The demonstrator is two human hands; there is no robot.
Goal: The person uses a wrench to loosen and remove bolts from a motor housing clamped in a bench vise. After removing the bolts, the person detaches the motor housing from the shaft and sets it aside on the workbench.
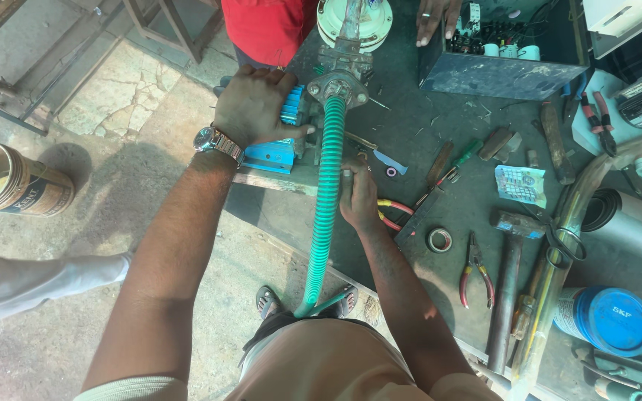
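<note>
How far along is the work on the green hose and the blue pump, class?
Already done: the green ribbed hose sits on the flanged fitting of the blue pump. In hand: the left hand presses on the pump while the right hand grips the hose. Left: the hose's lower end hangs loose at the table edge; the pliers and hammer lie unused.

Your green ribbed hose [326, 193] runs straight down from a grey metal flange [334, 89] on the pump to the bench edge, where it bends at your waist. It is corrugated along its whole length, and its top end sits in the flange. The small blue pump [280, 137] with finned sides lies on the dark bench beside the hose's upper end.
</note>
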